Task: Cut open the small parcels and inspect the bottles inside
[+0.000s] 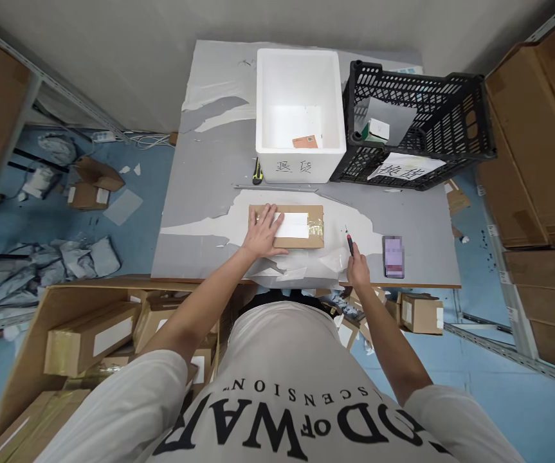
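A taped cardboard box (316, 240) with a white label on top lies on the table in front of me. My left hand (260, 235) rests flat on its left end, fingers spread. To the right of the box, my right hand (358, 267) is closed around a slim red-and-black knife (350, 243), its thin blade pointing away from me. The knife is apart from the box. Beside my right hand a phone (393, 257) lies face up on the table.
A white foam box (301, 164) and a black plastic crate (422, 128) stand at the back. A yellow-and-black box cutter (257, 172) lies beside the foam box. Torn wrapping covers part of the table (185, 193). A large carton (65, 292) of parcels stands left of me.
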A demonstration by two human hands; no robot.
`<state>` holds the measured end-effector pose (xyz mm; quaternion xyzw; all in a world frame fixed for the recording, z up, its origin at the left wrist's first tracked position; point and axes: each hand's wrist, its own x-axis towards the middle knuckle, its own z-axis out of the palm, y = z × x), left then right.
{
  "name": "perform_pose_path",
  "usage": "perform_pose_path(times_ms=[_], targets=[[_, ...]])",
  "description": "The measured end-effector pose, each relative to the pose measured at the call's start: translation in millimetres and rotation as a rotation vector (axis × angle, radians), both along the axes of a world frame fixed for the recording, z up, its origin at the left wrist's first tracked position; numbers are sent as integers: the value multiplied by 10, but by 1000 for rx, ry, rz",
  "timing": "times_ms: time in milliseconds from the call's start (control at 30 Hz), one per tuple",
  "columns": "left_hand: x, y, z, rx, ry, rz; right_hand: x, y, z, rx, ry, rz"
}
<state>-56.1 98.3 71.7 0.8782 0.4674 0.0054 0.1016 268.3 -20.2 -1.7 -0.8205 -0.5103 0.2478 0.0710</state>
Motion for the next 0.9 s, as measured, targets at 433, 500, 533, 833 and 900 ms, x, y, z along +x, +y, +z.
perform_pose_path(times_ms=[433, 500, 533, 833, 900], targets=[[48, -660, -112, -23, -38, 77, -199, 52, -424, -134, -342, 175], [43, -642, -120, -36, -43, 81, -225, 140, -284, 23, -334, 140], [42, -636, -126, -43, -44, 84, -257, 223, -174, 128, -320, 125], [32, -618, -149, -72, -43, 63, -1122, 1428, 824, 341, -189, 938], [28, -615, -150, -84, -38, 61, -1215, 1543, 825, 240, -243, 988]])
